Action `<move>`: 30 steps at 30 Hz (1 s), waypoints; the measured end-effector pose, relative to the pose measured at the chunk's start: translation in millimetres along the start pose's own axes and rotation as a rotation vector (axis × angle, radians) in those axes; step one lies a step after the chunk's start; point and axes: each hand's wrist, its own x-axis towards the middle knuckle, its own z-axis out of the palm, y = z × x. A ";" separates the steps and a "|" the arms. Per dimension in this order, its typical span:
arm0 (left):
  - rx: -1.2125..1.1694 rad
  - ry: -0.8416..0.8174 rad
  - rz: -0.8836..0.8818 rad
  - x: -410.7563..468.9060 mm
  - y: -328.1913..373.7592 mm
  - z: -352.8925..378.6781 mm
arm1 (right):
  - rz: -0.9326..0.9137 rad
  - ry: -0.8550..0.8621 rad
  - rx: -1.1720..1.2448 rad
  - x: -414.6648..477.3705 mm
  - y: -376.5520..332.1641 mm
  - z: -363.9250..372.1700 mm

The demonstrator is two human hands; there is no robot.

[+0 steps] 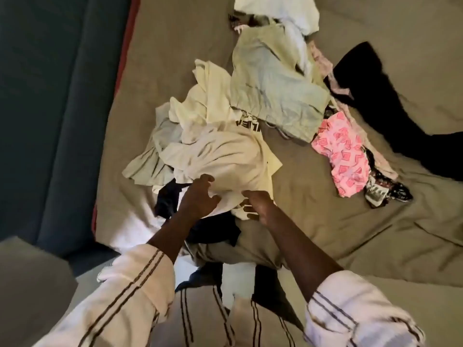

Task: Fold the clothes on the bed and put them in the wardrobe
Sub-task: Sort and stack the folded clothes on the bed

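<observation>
on the bed (pixel 325 221), beside pink shorts (pixel 343 151), left hand (pixel 198 197) and right hand (pixel 259 206) clutch the cream shirt (pixel 225 156)

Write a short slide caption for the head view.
Left hand and right hand grip a cream shirt among the clothes on the bed.

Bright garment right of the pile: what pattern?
The garment is pink with white diamonds; head view.

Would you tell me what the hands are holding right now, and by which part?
The left hand and right hand both grip the cream T-shirt by its near edge.
</observation>
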 end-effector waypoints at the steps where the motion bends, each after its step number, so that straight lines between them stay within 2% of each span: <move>1: -0.002 0.008 -0.030 8.9 -6.5 3.0 | 0.029 -0.017 0.045 10.7 2.6 8.5; 3: -0.021 -0.014 -0.086 25.5 -16.4 5.6 | 0.056 -0.052 0.140 35.8 9.3 24.7; 5: -0.015 -0.108 -0.106 36.4 -24.2 7.0 | 0.063 -0.069 0.224 54.0 18.3 37.6; 7: -0.002 -0.155 -0.081 44.2 -31.5 6.5 | 0.059 -0.033 0.283 68.4 20.8 46.0; 10: 0.025 -0.141 -0.023 44.8 -34.5 4.3 | 0.051 0.035 0.329 72.4 18.1 50.6; 13: -0.036 -0.056 0.074 35.4 -31.2 1.2 | -0.019 0.127 0.414 61.2 5.3 48.2; 16: -0.028 0.037 0.305 18.6 -18.4 -4.4 | -0.042 0.040 0.701 30.2 -22.0 43.6; 18: -0.023 0.074 0.384 7.1 -2.6 -11.1 | -0.037 -0.030 0.773 2.0 -45.4 37.4; 21: -0.090 0.243 0.382 -0.9 20.1 -36.6 | -0.143 -0.118 0.804 -41.6 -74.7 24.0; 24: -0.185 0.364 0.378 -9.0 48.9 -72.5 | -0.307 -0.116 0.788 -81.7 -94.2 7.5; 25: -0.233 0.321 0.337 -11.6 61.8 -85.7 | -0.361 -0.095 0.783 -93.4 -98.5 2.6; 27: -0.404 0.134 0.251 -16.2 88.5 -110.1 | -0.438 -0.071 0.839 -110.8 -106.4 -7.0; 29: -0.456 0.048 0.363 -31.6 117.7 -129.7 | -0.502 -0.145 0.978 -128.8 -110.9 -23.2; 30: -0.338 0.048 0.466 -44.7 136.5 -139.3 | -0.539 -0.206 1.043 -140.4 -112.9 -34.5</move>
